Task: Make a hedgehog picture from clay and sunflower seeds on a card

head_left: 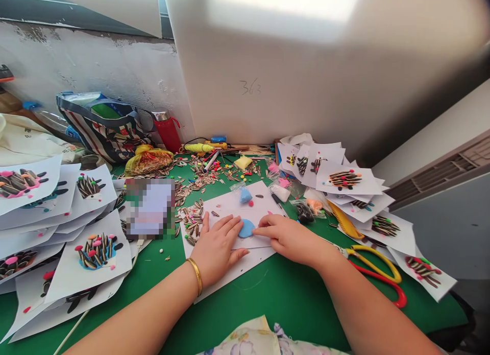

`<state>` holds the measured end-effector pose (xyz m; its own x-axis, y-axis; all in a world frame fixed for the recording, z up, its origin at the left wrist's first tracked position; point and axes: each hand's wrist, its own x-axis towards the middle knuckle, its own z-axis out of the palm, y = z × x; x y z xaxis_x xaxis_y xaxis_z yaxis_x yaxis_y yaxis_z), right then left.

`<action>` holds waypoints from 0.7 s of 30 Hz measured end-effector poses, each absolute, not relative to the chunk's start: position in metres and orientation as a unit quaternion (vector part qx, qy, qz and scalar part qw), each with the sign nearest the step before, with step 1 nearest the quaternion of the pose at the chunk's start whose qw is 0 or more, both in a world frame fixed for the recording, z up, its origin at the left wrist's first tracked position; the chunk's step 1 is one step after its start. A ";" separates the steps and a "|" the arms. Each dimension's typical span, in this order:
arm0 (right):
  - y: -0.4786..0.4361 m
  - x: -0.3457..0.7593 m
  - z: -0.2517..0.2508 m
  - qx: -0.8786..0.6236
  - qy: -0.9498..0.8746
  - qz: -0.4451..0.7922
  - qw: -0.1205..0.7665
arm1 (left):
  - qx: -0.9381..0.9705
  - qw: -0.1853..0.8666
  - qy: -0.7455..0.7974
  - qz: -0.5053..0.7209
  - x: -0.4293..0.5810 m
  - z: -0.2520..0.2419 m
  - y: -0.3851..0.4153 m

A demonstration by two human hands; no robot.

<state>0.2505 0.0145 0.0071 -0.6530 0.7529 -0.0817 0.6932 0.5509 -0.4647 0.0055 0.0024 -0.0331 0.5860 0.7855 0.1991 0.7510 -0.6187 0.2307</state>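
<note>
A flat blue clay oval (246,228) lies on a white sheet of paper (229,204), over a second sheet. My left hand (219,242) rests open on the paper to its left, fingers stretched out, fingertips at the oval's edge. From the right, my right hand (285,237) touches the oval's right edge with its extended index finger; its other fingers are curled, and nothing shows in them. Above the oval are a lump of blue clay (245,195) in clear wrap, a small red ball (251,204) and a single sunflower seed (259,196). Striped sunflower seeds (193,217) lie beside my left hand.
Stacks of seed-decorated cards (94,247) stand left and right. A pixelated rectangle (151,207) lies left, with a white cable. Scissors (377,265) are beside my right forearm. Bagged clay, a yellow cutter (344,219), loose seeds, a red bottle (167,130) and a bag (105,125) lie farther back.
</note>
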 end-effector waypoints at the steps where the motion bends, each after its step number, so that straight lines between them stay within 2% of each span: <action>1: 0.014 0.250 0.007 -0.411 -0.880 0.229 0.062 | 0.888 0.064 0.433 0.141 0.006 -0.033 0.002; 7: 0.014 0.250 0.007 -0.406 -0.884 0.223 0.062 | 0.887 0.064 0.436 0.142 0.005 -0.034 0.002; 12: 0.019 0.247 0.003 -0.435 -0.864 0.232 0.101 | 0.887 0.063 0.436 0.139 0.006 -0.033 0.003; 21: 0.029 0.219 -0.024 -0.489 -0.852 0.144 0.115 | 0.883 0.064 0.442 0.143 0.006 -0.036 0.003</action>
<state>0.2188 0.0292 -0.0239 -0.4946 0.8674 0.0543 0.8014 0.4793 -0.3577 0.0064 0.0031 -0.0365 0.5681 0.7993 0.1958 0.7630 -0.6007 0.2386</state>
